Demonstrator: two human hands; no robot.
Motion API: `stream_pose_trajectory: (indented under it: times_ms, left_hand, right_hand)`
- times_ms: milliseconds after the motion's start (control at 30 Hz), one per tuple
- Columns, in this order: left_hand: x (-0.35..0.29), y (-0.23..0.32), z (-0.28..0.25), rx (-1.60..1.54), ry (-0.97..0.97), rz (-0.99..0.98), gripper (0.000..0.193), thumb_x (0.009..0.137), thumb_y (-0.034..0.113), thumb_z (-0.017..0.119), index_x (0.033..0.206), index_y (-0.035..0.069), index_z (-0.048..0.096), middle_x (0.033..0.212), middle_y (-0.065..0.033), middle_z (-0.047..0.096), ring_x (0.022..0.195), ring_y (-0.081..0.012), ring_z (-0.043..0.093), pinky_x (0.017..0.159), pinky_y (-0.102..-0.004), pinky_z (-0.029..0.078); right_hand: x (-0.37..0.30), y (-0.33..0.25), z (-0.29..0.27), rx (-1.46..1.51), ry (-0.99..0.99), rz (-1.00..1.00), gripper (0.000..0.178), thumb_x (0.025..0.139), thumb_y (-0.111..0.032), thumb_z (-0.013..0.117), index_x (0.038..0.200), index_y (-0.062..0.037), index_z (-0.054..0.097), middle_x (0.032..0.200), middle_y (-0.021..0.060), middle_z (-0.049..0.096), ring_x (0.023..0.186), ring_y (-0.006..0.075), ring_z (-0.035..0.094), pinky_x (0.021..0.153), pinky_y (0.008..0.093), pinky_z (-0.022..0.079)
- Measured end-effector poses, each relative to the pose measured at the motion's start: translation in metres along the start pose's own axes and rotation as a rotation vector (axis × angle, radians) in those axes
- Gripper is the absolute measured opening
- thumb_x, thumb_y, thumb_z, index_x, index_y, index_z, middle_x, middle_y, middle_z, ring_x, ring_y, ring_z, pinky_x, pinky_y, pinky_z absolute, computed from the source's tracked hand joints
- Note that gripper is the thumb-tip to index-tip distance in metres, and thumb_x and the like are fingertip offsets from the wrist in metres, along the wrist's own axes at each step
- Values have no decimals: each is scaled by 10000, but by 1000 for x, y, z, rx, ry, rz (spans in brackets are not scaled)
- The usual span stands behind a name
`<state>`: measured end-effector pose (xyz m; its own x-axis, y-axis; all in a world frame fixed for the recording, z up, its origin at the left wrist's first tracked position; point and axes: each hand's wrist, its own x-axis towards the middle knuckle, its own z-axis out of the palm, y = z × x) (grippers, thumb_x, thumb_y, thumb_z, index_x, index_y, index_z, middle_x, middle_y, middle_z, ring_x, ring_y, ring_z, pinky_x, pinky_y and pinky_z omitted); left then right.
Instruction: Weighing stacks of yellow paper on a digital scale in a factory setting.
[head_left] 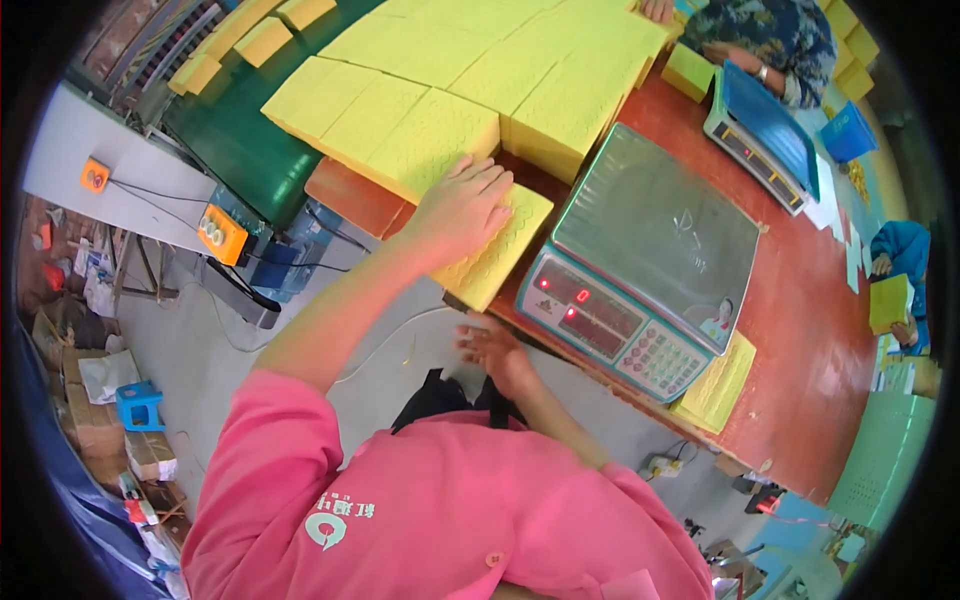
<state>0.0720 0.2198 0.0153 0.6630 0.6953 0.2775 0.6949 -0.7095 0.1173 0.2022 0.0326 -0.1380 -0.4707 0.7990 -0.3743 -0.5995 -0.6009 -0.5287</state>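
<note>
beside the scale (650, 235), the left hand (460, 217) lies nearly flat on a yellow block (500, 257), right hand (497, 357) half-curled.

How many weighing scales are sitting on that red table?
2: one silver-topped electronic scale right of the person's left hand, and one blue-trayed electronic scale near a co-worker's dark patterned sleeve. Others may be hidden.

Table (800, 350): right of the person.
Block rows (450, 55): far side, left of near scale.
Near scale (655, 235): on table, near edge.
Far scale (765, 135): on table, far right of near scale.
Bin (848, 132): right of far scale.
Single block (525, 225): under left hand (465, 208), left of near scale.
Right hand (500, 355): nearer than single block.
Belt (245, 150): left of block rows.
Stool (139, 405): left, on floor.
</note>
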Motion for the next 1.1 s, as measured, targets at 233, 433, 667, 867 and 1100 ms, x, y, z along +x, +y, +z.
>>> stream_pose_trajectory:
  times_ms: [233,433,667,867,1100]
  left_hand:
    - [-76,22,-35,-202,-15,-74,521,928,181,550,1405,2,443,1442,-193,454,1377,-359,373,1136,-462,292]
    - [-127,8,-37,-596,37,-494,503,960,169,510,1430,13,420,1415,-202,483,1342,-358,424,1103,-396,338]
    - [-204,-16,19,-1333,-59,-588,493,1015,262,481,1438,20,407,1398,-150,508,1265,-245,511,1003,-363,454]
    - [-78,74,-13,-2261,-151,-247,498,1017,269,506,1447,50,384,1399,-98,488,1256,-200,507,1013,-355,480]
    - [68,166,40,-2424,-259,-253,616,1010,455,429,1490,84,322,1487,-135,417,1322,-257,473,1062,-457,448]
  right_hand:
    - [-15,-4,49,239,-65,-127,605,832,-35,514,1427,-45,405,1340,92,528,1239,220,492,1072,388,347]
    - [-39,12,86,-13,58,-226,600,868,-92,512,1447,-9,380,1435,117,453,1335,223,412,1109,383,301]
    - [-76,-11,132,-842,141,-839,564,952,-344,566,1393,-10,456,1574,234,211,1455,363,240,1165,448,193]
    - [-121,-73,132,-1183,498,-1244,591,922,-405,599,1353,-13,496,1505,297,316,1398,493,287,1125,546,262]
    - [-183,-225,97,-1657,684,-1315,512,844,-332,663,1246,-18,617,1418,238,467,1342,458,394,1094,515,331]
